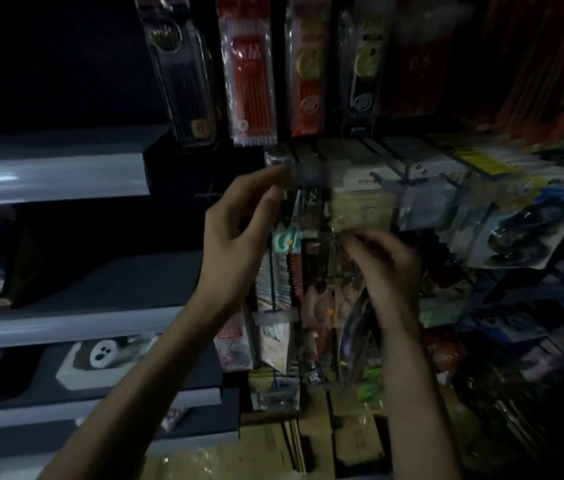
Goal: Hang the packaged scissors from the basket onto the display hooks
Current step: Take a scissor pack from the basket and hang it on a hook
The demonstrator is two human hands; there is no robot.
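A pack [320, 292] is being held up against the rack [412, 157] by the right hand [386, 271], whose fingers are being curled tightly round the pack's top edge, just under a pale card [360, 209] hanging there. The pack is hanging down between the two forearms, in front of other hung goods. Its contents are being blurred too much to be made out, beyond a pinkish shape low in it. The left hand [235, 233] is being raised beside it, with forefinger and thumb half opened and stretched toward a clear tag [308, 173] at a hook's end; whether the tag is being pinched or only touched cannot be told. Pen packs [251, 74] are being displayed above, black-handled scissors [522, 230] to the right, grey shelves [52, 174] to the left, and cartons [308, 445] below.
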